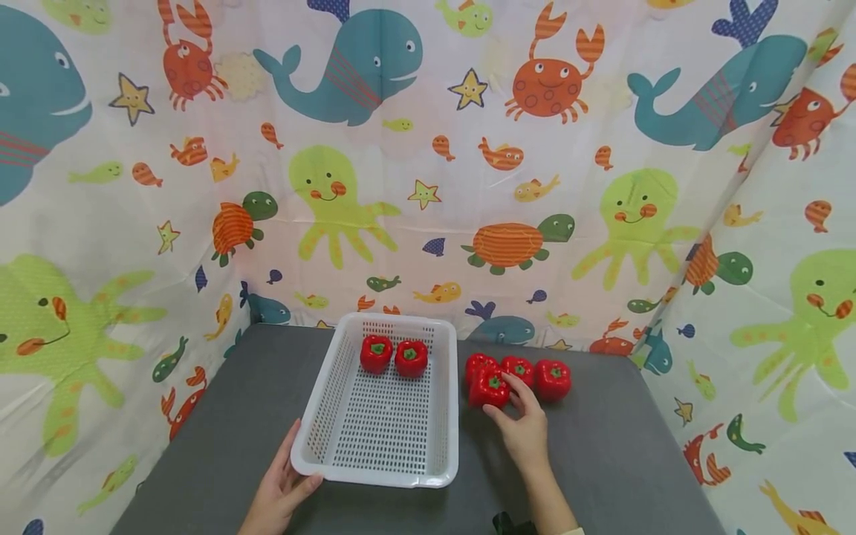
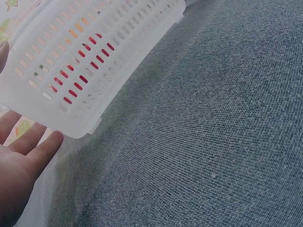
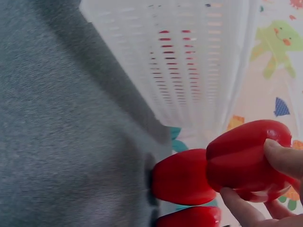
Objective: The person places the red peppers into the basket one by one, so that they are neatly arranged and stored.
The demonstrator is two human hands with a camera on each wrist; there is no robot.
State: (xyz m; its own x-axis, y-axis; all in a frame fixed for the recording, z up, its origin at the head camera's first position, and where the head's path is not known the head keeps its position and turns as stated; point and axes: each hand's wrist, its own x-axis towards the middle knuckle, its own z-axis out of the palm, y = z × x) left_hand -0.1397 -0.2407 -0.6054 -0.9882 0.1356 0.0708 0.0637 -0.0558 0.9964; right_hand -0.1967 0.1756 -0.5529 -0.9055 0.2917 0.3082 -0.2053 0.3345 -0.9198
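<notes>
My right hand pinches a red bell pepper between thumb and fingers. This pepper is off the table, close by the basket's right side, its green stem end facing up in the head view. Three more red bell peppers stand right behind it on the table. At the front left corner of a white plastic basket, my left hand grips the rim, fingers along the left side and thumb at the front. Inside, toward the back, sit two red bell peppers side by side.
A dark grey table lies under everything. White curtains printed with sea animals hang at the back and both sides. Something small and dark shows by my right forearm at the bottom edge.
</notes>
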